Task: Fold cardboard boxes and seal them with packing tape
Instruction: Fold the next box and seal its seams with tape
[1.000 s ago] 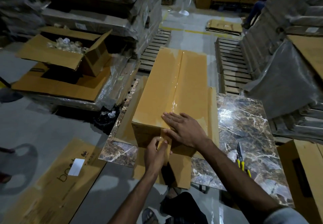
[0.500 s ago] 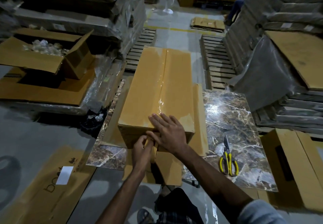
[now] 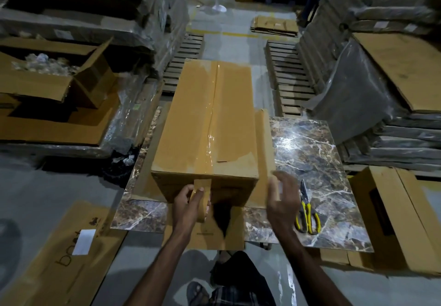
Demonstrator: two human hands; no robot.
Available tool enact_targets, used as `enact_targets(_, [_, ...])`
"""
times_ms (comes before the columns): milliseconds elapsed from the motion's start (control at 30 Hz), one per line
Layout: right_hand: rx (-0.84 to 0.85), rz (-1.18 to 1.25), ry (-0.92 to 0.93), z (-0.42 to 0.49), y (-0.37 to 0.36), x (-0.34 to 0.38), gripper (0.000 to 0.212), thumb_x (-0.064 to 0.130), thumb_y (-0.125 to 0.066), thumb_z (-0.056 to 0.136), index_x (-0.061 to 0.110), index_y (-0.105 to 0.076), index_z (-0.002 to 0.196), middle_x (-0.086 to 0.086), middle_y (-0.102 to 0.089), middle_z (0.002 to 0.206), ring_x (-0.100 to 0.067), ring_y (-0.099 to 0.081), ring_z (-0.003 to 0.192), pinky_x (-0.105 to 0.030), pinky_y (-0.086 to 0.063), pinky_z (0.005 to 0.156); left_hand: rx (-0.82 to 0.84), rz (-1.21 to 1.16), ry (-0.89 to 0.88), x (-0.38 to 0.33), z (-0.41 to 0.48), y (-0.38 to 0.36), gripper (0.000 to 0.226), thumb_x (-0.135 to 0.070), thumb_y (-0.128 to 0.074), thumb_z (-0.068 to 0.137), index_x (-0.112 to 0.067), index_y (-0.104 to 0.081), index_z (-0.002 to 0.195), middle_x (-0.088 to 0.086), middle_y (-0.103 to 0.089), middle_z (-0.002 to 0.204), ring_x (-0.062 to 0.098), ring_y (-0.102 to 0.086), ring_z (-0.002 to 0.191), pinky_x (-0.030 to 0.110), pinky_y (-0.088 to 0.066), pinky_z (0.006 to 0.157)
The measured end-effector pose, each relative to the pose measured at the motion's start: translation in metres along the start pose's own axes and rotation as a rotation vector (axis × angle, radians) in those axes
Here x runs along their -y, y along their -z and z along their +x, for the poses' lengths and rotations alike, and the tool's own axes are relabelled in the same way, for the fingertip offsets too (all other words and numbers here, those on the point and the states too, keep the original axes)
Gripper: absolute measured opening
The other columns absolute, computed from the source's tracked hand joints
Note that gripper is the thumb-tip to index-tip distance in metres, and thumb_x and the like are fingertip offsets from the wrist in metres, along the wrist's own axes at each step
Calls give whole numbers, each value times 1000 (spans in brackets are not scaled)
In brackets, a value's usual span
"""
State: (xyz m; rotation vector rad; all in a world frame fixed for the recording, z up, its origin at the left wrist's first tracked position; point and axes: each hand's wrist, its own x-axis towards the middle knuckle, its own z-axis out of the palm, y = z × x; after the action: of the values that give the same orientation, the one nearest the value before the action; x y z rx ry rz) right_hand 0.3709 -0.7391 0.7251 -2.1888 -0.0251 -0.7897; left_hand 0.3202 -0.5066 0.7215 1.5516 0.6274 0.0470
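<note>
Lifted off the cardboard box (image 3: 205,119), the right hand (image 3: 282,200) hovers open beside the scissors (image 3: 306,210), nearer them than the left hand (image 3: 187,204), which grips the packing tape roll (image 3: 202,206) against the box's near end, its long axis running away across the surface (image 3: 310,143).

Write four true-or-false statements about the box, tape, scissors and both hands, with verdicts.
1. The left hand holds the tape roll against the near end of the cardboard box. True.
2. The right hand presses flat on the box top. False: it hangs open, off the box.
3. A tape strip runs along the top seam. True.
4. The scissors lie on the box. False: they lie on the marble slab.
</note>
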Motion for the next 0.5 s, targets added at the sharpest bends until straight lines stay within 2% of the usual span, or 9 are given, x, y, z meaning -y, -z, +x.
enact_targets(67, [28, -160, -395, -10, 21, -60, 26, 24, -56, 102, 6, -67, 117, -15, -67, 113, -29, -62, 104, -39, -51, 88, 16, -17, 8, 3, 3, 1, 6, -22, -64, 103, -17, -67, 102, -14, -74, 69, -1, -66, 55, 17, -47, 46])
enact_targets(133, [235, -332, -648, -15, 33, -112, 37, 30, -55, 97, -1, -68, 112, -27, -68, 107, -42, -64, 99, -46, -50, 82, 29, -19, 14, 3, 4, 1, 7, -23, -64, 103, -17, -68, 104, -12, -74, 71, -1, -67, 58, 16, -47, 48])
enact_targets(200, [449, -450, -749, -19, 35, -148, 50, 39, -51, 95, -7, -70, 102, -35, -67, 98, -48, -66, 95, -49, -52, 81, 29, -6, 32, 5, 6, 3, 13, -25, -66, 102, -14, -69, 108, -6, -75, 78, 1, -68, 62, 17, -47, 50])
enact_targets(233, [502, -516, -771, -21, 33, -163, 49, 39, -54, 96, -8, -71, 101, -36, -65, 98, -50, -65, 96, -50, -53, 82, 30, -3, 43, 5, 6, 4, 16, -27, -67, 101, -14, -68, 109, -2, -74, 84, 5, -68, 65, 18, -48, 52])
enact_targets(300, [500, -585, -822, -21, 24, -177, 45, 37, -64, 95, -6, -67, 110, -35, -61, 105, -51, -63, 101, -54, -54, 85, 28, -7, 58, 6, 8, 6, 15, -31, -68, 100, -18, -68, 108, 1, -73, 92, 12, -67, 74, 21, -48, 57])
enact_targets(400, [376, -559, -951, -18, 14, -177, 58, 34, -72, 92, -9, -50, 123, -37, -53, 122, -55, -57, 113, -58, -50, 92, 19, -21, 83, 11, 11, 7, 11, -36, -70, 98, -25, -68, 100, -3, -73, 88, 19, -67, 81, 32, -49, 66])
enact_targets(500, [427, -519, -1024, -3, 18, -166, 58, 35, -76, 89, -9, -55, 119, -35, -61, 121, -52, -62, 113, -55, -52, 92, 8, -39, 99, 12, 12, 7, 18, -46, -69, 97, -28, -72, 101, -7, -74, 86, 18, -68, 83, 36, -51, 71])
